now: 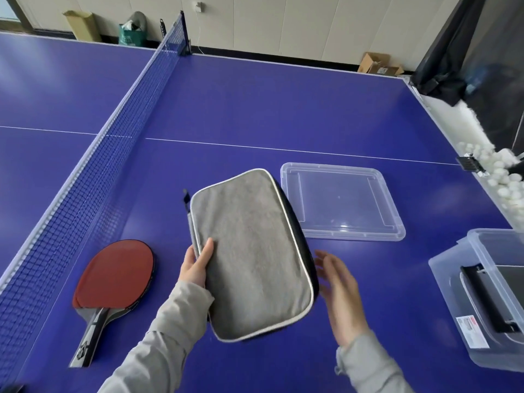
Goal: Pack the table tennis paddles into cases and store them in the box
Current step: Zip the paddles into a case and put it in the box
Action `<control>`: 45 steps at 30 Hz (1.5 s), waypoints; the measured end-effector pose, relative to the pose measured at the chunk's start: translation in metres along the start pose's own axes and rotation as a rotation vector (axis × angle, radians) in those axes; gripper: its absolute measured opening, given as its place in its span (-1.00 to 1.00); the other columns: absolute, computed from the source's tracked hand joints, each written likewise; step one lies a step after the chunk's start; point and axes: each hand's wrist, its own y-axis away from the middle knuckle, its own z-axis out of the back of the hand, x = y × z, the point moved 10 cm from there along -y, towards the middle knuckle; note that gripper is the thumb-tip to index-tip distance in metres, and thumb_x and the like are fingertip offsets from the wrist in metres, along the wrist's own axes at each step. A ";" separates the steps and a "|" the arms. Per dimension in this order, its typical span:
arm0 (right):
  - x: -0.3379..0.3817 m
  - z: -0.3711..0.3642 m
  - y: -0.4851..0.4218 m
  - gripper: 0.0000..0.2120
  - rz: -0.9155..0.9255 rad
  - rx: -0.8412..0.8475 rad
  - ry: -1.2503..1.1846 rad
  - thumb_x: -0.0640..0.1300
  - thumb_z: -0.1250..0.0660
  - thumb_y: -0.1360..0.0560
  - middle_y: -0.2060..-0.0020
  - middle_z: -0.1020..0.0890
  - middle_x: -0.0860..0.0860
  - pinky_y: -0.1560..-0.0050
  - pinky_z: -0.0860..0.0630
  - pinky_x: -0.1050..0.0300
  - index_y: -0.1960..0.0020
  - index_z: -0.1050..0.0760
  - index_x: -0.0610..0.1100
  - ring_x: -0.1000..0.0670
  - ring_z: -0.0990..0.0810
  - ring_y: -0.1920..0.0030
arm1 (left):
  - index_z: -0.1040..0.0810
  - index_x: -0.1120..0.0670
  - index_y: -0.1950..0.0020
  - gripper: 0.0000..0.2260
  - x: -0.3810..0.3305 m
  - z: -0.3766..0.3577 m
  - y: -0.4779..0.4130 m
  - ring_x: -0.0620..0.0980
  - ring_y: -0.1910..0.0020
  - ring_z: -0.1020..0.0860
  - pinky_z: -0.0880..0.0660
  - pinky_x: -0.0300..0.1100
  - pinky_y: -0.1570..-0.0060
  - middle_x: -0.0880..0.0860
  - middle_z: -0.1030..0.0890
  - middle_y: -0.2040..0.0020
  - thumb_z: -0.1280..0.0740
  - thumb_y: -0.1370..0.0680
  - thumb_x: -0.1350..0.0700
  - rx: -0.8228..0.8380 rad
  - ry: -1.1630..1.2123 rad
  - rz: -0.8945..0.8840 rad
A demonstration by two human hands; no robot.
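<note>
Fuzzy grey rectangular case (252, 251) clamped in left grip (194, 268), right grip (340, 293) apart, smooth red paddle (113, 276)

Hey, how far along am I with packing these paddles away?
Done: one dark case seems already in the clear box. In hand: your left hand grips the grey case, right hand open beside it. Left: the red paddle lies uncased by the net; the lid is off.
</note>
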 end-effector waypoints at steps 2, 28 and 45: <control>-0.003 -0.017 -0.003 -0.70 -0.163 0.194 -0.099 -0.06 -0.09 -0.62 -0.06 -0.65 -0.02 0.04 -0.54 0.18 -0.20 -0.53 -0.09 -0.02 -0.59 -0.05 | -0.51 0.03 -0.09 -0.82 0.006 -0.013 0.007 -0.02 0.16 -0.56 -0.47 -0.16 0.19 0.03 -0.60 0.07 -0.29 -0.54 0.00 0.109 -0.044 0.011; -0.060 0.012 0.019 -0.57 0.054 0.144 0.457 -0.41 -0.26 -0.49 -0.09 -0.60 0.22 -0.06 -0.45 0.45 -0.16 -0.40 0.08 0.31 -0.55 -0.09 | -0.48 -0.02 -0.24 -0.58 0.056 -0.022 0.033 -0.14 0.07 -0.62 -0.51 -0.28 -0.04 -0.01 -0.64 -0.02 -0.44 -0.40 0.11 0.173 -0.408 -0.135; -0.124 0.069 -0.042 -0.50 0.211 -0.185 1.291 -0.14 -0.31 -0.47 -0.32 -0.43 -0.19 -0.20 -0.40 -0.16 -0.38 -0.33 -0.23 -0.22 -0.39 -0.32 | -0.17 0.07 -0.51 -0.36 0.087 0.044 -0.031 0.12 -0.47 -0.14 -0.06 0.05 -0.39 0.10 -0.19 -0.52 -0.24 -0.52 -0.17 -0.269 -1.455 -0.448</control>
